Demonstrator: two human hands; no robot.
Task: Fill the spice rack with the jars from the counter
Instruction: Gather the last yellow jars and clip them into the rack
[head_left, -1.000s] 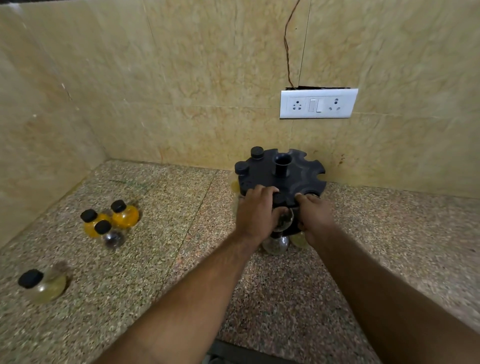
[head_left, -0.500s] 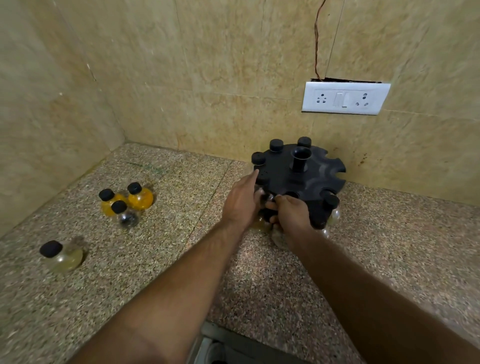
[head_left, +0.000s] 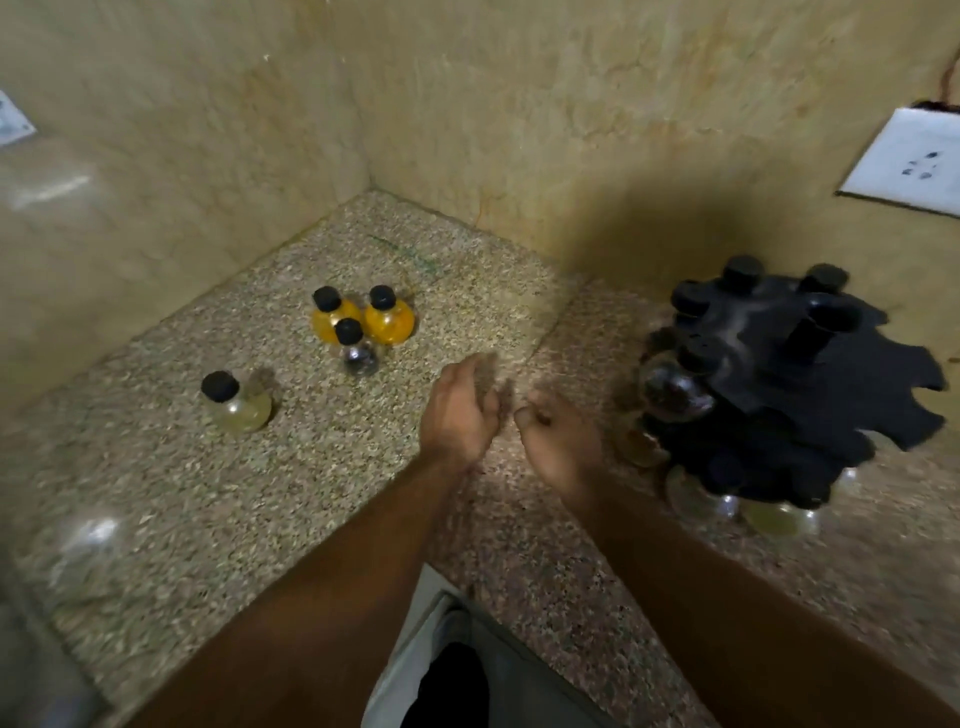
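Observation:
The black round spice rack (head_left: 810, 364) stands at the right on the counter, with several round glass jars hanging in its slots; a dark-filled jar (head_left: 670, 392) hangs at its left side. Three black-capped jars stand clustered at the back left: two orange jars (head_left: 388, 319) and a small dark jar (head_left: 357, 353). A pale yellow jar (head_left: 241, 408) stands alone further left. My left hand (head_left: 460, 415) and my right hand (head_left: 561, 441) hover side by side over the counter, left of the rack, both empty. The left hand's fingers are blurred and spread; the right hand's fingers are curled.
The speckled granite counter (head_left: 208, 519) meets beige tiled walls in a corner at the back. A white socket plate (head_left: 904, 161) is on the wall above the rack. The counter's front edge runs just below my forearms.
Both hands have left the rack and moved left toward the loose jars. The view has swung left, so the rack now lies at the right.

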